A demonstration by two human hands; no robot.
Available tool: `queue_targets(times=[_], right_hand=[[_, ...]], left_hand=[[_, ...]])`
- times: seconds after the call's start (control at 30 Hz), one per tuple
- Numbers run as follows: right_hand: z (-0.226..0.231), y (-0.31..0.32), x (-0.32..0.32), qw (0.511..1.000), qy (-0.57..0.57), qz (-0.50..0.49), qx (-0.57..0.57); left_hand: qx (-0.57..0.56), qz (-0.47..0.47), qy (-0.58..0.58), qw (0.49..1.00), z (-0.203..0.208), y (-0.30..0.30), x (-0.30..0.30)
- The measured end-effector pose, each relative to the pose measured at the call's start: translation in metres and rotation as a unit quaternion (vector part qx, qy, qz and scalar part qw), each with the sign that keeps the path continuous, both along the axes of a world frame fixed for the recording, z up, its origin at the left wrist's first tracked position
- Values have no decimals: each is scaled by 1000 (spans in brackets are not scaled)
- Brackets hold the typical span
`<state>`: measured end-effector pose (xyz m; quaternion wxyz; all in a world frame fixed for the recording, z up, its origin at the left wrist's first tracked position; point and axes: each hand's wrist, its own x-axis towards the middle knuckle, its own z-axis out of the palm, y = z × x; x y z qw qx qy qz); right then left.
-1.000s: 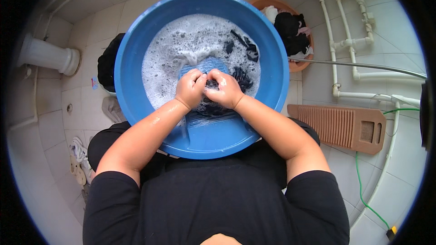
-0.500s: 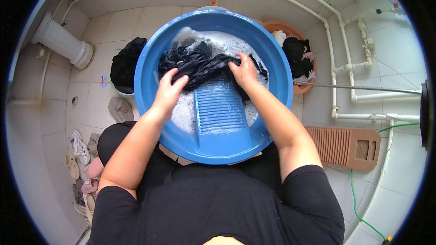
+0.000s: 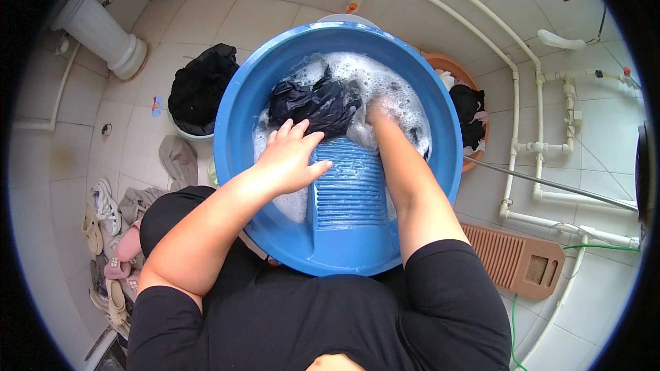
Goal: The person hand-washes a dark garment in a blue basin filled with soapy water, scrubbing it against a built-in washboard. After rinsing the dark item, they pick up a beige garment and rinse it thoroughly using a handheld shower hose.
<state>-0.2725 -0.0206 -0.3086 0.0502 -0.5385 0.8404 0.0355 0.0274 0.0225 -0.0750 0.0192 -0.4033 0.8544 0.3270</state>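
Observation:
A wet black garment (image 3: 315, 104) lies bunched in suds, just above the ridged washboard (image 3: 349, 189) built into a big blue basin (image 3: 234, 141). At its lower left edge is my left hand (image 3: 292, 156), fingers stretched out and thumb apart over the washboard ridges. The fingertips reach the cloth, but I cannot tell if they press on it. My right hand (image 3: 379, 111) is down in the foamy water (image 3: 399, 89) right of the garment. Foam and blur hide its fingers and anything in them.
Dark clothes (image 3: 201, 89) fill a pale tub on the left. An orange basin (image 3: 447, 65) with more laundry stands at the back right. A brown washboard (image 3: 512, 260) lies on the right near white pipes (image 3: 514, 130). Several shoes (image 3: 113, 254) lie at the lower left.
My right hand has dropped from the black cloth into the suds. My left hand has straightened its fingers, and the garment is bunched more to the left. The whole view has shifted slightly.

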Motion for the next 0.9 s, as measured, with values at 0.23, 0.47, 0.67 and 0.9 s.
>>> queue_targets(times=[0.23, 0.47, 0.67, 0.9], right_hand=[[158, 20, -2, 963, -268, -25, 0], [333, 51, 45, 808, -540, 31, -234], [440, 73, 108, 546, -749, 106, -360], [458, 97, 105, 409, -829, 149, -351]], left_hand=[[-31, -26, -48, 998, -1, -1, -6], [-44, 38, 72, 996, -15, -9, -8], [-112, 120, 164, 973, 4, -15, -44], [-220, 86, 280, 930, 17, -37, -73]])
